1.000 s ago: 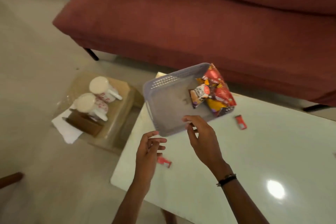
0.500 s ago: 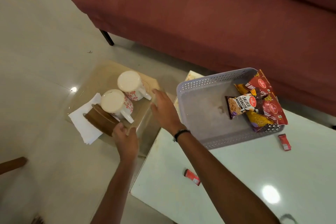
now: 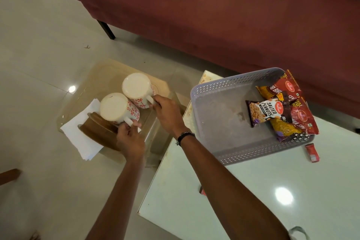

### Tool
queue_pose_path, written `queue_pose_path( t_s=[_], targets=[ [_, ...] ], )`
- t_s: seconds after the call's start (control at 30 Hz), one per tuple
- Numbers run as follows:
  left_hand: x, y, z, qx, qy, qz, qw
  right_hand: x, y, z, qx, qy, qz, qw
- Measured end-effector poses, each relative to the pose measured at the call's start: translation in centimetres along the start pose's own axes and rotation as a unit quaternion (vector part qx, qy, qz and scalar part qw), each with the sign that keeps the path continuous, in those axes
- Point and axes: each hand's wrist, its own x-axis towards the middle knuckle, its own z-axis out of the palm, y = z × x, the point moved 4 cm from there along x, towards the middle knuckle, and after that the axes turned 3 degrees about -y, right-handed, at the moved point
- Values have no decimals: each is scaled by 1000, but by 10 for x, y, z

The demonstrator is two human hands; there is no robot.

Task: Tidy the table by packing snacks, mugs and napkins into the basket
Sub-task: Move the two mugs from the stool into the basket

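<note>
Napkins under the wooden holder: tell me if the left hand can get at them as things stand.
Probably not freely. The left hand grips the near mug's handle, and the wooden holder lies on the napkins. Their bare left edge looks reachable once that hand is free.

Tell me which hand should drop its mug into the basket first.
Right, probably. The right hand holds the far mug by its handle and is nearer the basket. The left hand grips the near mug, farther away and beyond the right forearm.

Two mugs (image 3: 126, 101) on side table (image 3: 109, 72), left of snack-holding basket (image 3: 224, 122).
</note>
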Motion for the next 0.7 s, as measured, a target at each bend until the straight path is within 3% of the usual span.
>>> queue_pose_path(
  t_s=[0.23, 0.43, 0.57, 0.7],
  targets=[
    [-19, 24, 6, -6, -33, 76, 997, -44, -14, -48, 38, 111, -29, 993],
    [-68, 52, 64, 1, -188, 150, 971, -126, 33, -125, 4, 284, 36, 958],
    [-101, 40, 122, 33, -273, 168, 947, -180, 74, -172, -59, 306, 90, 946],
    [-116, 22, 173, 68, -302, 176, 934, -205, 102, -195, -84, 316, 130, 936]
  ],
)
